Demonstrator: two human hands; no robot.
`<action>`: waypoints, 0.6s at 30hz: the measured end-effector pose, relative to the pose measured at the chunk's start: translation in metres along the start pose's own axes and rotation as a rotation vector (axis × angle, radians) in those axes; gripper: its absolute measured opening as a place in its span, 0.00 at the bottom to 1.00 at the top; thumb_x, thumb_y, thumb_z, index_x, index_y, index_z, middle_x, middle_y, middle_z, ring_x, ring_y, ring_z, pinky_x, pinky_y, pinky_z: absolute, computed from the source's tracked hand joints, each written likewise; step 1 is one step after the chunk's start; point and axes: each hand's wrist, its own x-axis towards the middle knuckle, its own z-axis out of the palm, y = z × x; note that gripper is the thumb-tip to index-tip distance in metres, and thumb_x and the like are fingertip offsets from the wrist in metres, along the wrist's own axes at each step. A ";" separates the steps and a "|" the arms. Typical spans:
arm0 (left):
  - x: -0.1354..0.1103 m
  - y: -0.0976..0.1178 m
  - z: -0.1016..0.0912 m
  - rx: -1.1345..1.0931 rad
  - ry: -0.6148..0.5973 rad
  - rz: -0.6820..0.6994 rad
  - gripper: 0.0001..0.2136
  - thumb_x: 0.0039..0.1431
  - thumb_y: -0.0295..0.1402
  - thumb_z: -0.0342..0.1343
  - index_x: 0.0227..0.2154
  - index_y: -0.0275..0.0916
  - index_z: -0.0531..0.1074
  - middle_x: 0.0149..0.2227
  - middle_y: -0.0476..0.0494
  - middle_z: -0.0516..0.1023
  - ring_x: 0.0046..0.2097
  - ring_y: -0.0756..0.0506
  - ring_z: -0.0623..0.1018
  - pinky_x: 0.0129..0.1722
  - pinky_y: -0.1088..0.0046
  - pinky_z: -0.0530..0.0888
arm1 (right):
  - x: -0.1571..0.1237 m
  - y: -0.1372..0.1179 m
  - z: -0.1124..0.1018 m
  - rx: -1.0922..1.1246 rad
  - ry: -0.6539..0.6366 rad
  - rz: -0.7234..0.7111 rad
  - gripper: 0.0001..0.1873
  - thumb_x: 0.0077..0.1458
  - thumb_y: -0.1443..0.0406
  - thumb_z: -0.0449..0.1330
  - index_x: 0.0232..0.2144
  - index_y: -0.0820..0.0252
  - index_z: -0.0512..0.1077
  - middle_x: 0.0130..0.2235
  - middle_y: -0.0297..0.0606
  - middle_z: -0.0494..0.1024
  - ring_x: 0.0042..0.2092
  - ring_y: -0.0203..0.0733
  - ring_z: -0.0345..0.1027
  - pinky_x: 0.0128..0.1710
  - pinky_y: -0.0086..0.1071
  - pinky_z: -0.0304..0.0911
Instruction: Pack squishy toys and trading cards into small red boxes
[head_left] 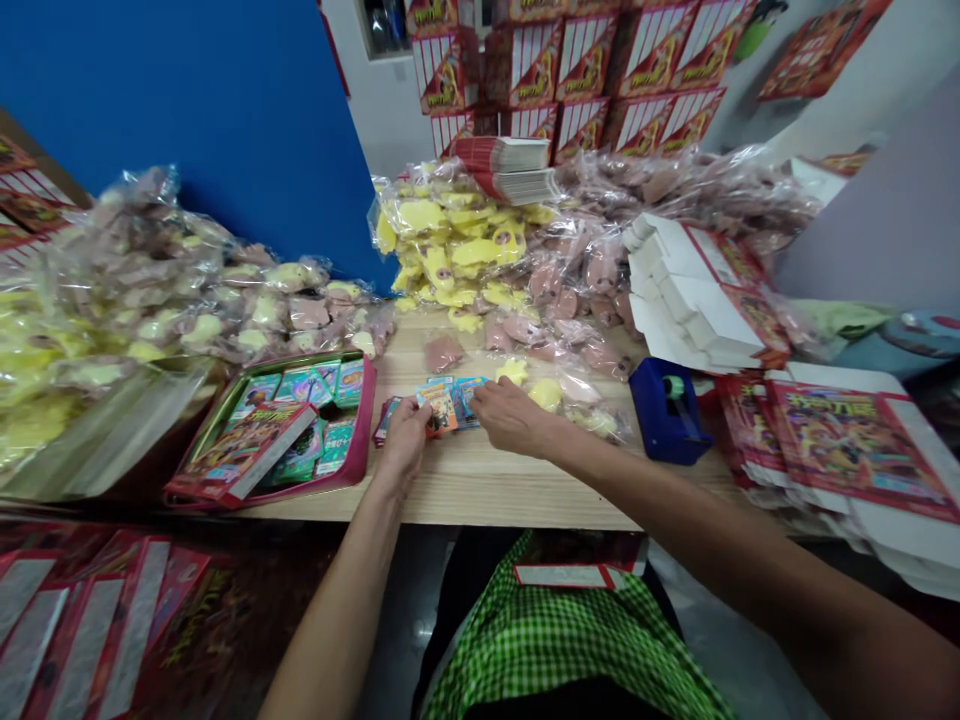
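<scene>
"Pine tabletop point(480, 490) below a blue wall point(225, 120), wasn't it?"

"Yes, with stacked red boxes point(585, 70) rising behind. Bags point(450, 240) of yellow and pink shapes lay heaped beyond the fingertips."

"What did the left hand point(401, 445) have?"

"Its fingers point(415, 408) were closed on a small picture card point(437, 408), gripping it just above the wood."

"And the right hand point(510, 420)?"

"It reached in from the right, its fingertips point(480, 392) down on blue cards point(469, 398). They were touching, but I couldn't tell whether they gripped anything."

"Where did the cards lie?"

"In a loose spread on the wood, right under both sets of fingers."

"What sat left of the fingers?"

"A red-rimmed tray point(367, 420) full of more cards, just beside the left hand."

"And to the right?"

"Past the right fingertips stood a blue tape dispenser point(667, 415), with flat box blanks point(705, 290) beyond it. A loose pink piece point(442, 352) lay ahead of the fingers."
</scene>
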 end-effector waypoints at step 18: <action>-0.141 0.017 0.035 0.625 -0.576 0.363 0.09 0.60 0.42 0.63 0.33 0.43 0.75 0.26 0.50 0.77 0.26 0.47 0.75 0.28 0.73 0.70 | -0.128 0.024 -0.060 0.435 0.153 0.203 0.09 0.64 0.76 0.53 0.34 0.63 0.68 0.32 0.33 0.69 0.33 0.37 0.60 0.35 0.30 0.55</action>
